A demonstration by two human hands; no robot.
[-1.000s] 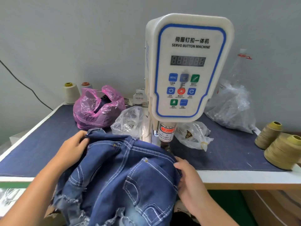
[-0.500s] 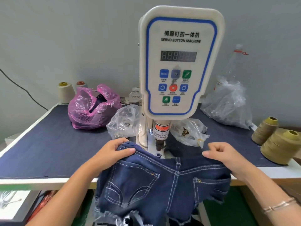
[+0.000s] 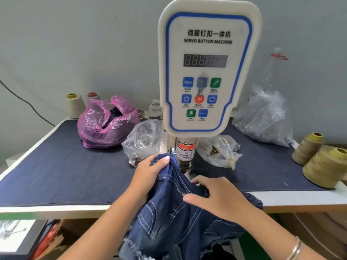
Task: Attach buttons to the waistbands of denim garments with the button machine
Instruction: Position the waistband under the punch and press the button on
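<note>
1 tabletop (image 3: 56,171), covered in dark blue cloth, was seen carrying everything. 1 button machine (image 3: 208,72) stood at its middle, its panel marked "SERVO BUTTON MACHINE" above a digit display and 8 coloured keys, 1 of them lettered "MENU"; a label on the head below was partly read as "CARE OF" and "FINGER". 1 pair of denim shorts (image 3: 169,218) was draped over the front edge of the tabletop, its waistband raised just beside the machine head. 4 plastic bags were counted: 1 pink (image 3: 105,124) and 3 clear (image 3: 144,139). 4 thread cones were counted: 2 olive (image 3: 324,166) at the right, 2 pale (image 3: 74,105) at the back left. The waistband was pinched by the left hand (image 3: 148,171), thumb on top. The right hand (image 3: 216,197) was laid on the denim, its fingers loosely spread.
</note>
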